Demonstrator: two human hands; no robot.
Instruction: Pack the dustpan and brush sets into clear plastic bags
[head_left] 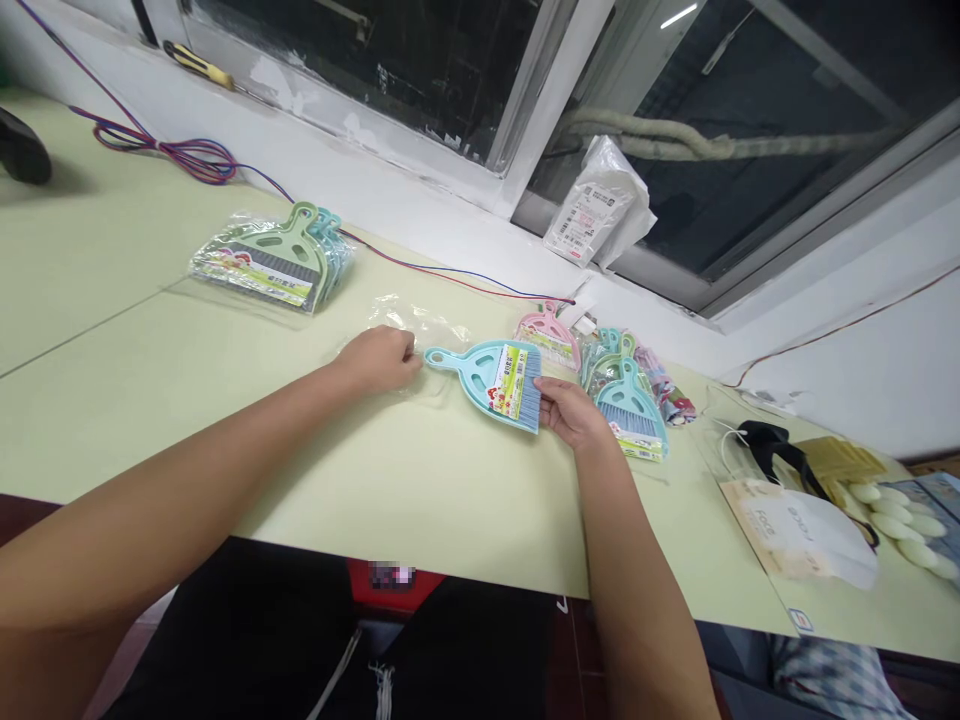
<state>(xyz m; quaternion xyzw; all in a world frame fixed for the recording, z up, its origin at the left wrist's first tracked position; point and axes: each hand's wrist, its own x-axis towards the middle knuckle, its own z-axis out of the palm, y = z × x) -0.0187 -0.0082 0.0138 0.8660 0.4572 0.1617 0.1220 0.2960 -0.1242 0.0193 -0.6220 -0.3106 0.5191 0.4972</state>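
A light-blue dustpan and brush set (476, 375) lies level just above the table, its handle pointing left and a printed card around it. My right hand (571, 408) pinches it by the wide bristle end, thumb on top. Close to the handle tip, my left hand (379, 358) is closed on a clear plastic bag (420, 318), which spreads out behind the hand and under the handle. The bag's exact outline is hard to make out.
Bagged green and blue dustpan sets (262, 262) are stacked at the back left. A pink set (550, 335) and several blue and green sets (631, 410) lie to the right. Further right are a paper pouch (799, 530) and pale egg-shaped items (896, 515). A screwdriver (199, 65) rests on the sill.
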